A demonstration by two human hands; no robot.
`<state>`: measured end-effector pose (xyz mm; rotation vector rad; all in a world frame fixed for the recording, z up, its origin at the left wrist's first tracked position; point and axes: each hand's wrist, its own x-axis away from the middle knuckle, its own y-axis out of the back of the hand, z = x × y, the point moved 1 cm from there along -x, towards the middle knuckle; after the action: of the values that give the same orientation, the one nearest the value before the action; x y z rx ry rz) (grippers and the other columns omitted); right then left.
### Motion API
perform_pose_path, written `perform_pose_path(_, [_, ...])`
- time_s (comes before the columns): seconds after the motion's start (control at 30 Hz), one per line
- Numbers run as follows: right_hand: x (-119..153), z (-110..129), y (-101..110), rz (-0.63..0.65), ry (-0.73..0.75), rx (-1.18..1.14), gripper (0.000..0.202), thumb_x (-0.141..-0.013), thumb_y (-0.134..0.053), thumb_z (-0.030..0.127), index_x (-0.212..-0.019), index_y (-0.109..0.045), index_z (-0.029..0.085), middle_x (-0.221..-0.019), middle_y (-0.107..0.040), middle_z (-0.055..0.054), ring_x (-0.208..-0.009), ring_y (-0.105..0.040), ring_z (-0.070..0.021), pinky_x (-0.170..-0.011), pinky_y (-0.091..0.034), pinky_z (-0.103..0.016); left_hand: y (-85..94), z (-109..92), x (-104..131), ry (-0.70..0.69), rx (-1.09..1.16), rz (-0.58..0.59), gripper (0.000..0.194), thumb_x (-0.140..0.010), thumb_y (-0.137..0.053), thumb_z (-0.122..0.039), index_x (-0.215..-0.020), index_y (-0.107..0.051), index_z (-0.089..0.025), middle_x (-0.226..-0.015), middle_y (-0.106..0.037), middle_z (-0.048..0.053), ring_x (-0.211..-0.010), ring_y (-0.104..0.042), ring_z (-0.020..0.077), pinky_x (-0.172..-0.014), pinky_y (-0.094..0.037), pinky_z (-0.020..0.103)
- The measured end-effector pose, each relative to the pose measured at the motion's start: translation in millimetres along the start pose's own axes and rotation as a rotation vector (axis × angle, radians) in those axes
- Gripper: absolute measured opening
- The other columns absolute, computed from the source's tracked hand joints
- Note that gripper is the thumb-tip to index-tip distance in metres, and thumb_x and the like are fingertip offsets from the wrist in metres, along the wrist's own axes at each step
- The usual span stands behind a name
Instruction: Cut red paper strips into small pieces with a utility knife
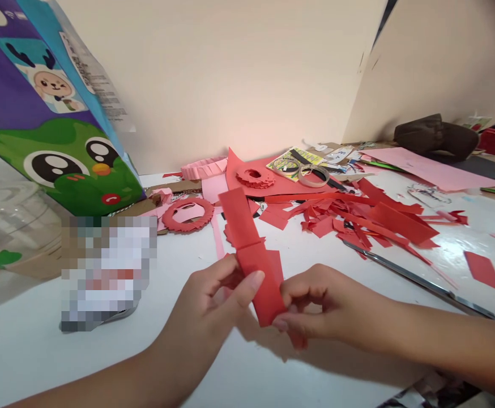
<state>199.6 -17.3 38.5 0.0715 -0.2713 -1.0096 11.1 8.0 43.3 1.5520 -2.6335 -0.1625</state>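
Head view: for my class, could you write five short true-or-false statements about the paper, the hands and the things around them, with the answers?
1. The left hand and right hand both hold red paper. True.
2. The right hand grips the long metal tool. False: that tool lies on the table.
3. A bag with a green cartoon bird stands at the left of the picture. True.
4. The large red pleated ring lies to the right of the hands. False: it lies left of the held paper, farther back.
5. Red paper scraps are heaped beyond the right hand. True.
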Motion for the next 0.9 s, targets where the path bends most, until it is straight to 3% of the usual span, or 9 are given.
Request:
perform_pose_path(0.1, [1, -3, -1, 0.048, -0.028, 0.026, 0.027, -0.085, -0.063, 0.029, -0.061, -0.055, 0.019, -0.058, -0.059, 0.003, -0.053, -0.052, -0.009, -0.049, -0.036, -0.019, -0.2, -2, 1, 0.029, 0.06, -0.098, 0.029, -0.091, -0.061, -0.043, -0.074, -0.063, -0.021, -0.071, -0.064, -0.002, -0.068, -0.057, 0.0167, -0.064, -0.047, 0.027])
perform_pose_path(0.27, [1, -5, 1, 0.045, -0.021, 0.065, 0.03, -0.085, -0.061, 0.026, -0.059, -0.05, 0.019, -0.056, -0.056, 0.004, -0.049, -0.046, -0.0074, -0.044, -0.031, -0.019, -2.5, -3, 1, 0.051, 0.127, -0.146, 0.027, -0.09, -0.063, -0.042, -0.076, -0.066, -0.02, -0.068, -0.061, -0.001, -0.065, -0.055, 0.0169, -0.06, -0.045, 0.026])
perform_pose_path(0.57, [5, 3, 2, 0.03, -0.041, 0.149, 0.034, -0.082, -0.06, 0.02, -0.057, -0.037, 0.021, -0.05, -0.037, 0.009, -0.046, -0.03, -0.0053, -0.041, -0.023, -0.018, -2.6, 1, 1, 0.065, 0.209, -0.124, 0.026, -0.091, -0.064, -0.039, -0.072, -0.067, -0.021, -0.069, -0.061, -0.002, -0.064, -0.055, 0.0146, -0.061, -0.045, 0.024])
perform_pose_path(0.67, [5, 4, 1, 0.036, -0.04, 0.154, 0.027, -0.083, -0.064, 0.025, -0.063, -0.047, 0.019, -0.053, -0.039, 0.009, -0.049, -0.032, -0.0063, -0.043, -0.024, -0.019, -2.9, 3, 2, 0.062, 0.229, -0.097, 0.03, -0.091, -0.065, -0.04, -0.067, -0.065, -0.022, -0.068, -0.061, -0.003, -0.066, -0.056, 0.0138, -0.065, -0.046, 0.024])
perform_pose_path(0.77, [2, 3, 1, 0.045, -0.02, 0.136, 0.023, -0.088, -0.062, 0.029, -0.068, -0.057, 0.018, -0.057, -0.048, 0.006, -0.052, -0.043, -0.0079, -0.047, -0.031, -0.02, -2.0, 5, 1, 0.049, 0.212, -0.081, 0.029, -0.091, -0.065, -0.042, -0.068, -0.068, -0.023, -0.07, -0.062, -0.003, -0.069, -0.058, 0.0138, -0.07, -0.046, 0.023])
perform_pose_path(0.9, [-2, 1, 4, -0.081, -0.011, 0.091, 0.023, -0.089, -0.059, 0.03, -0.07, -0.061, 0.018, -0.059, -0.055, 0.004, -0.051, -0.047, -0.0091, -0.049, -0.035, -0.022, 2.6, 7, -4, 0.044, 0.083, -0.209, 0.041, -0.09, -0.062, -0.051, -0.062, -0.065, -0.022, -0.067, -0.062, -0.002, -0.068, -0.057, 0.0151, -0.066, -0.045, 0.023])
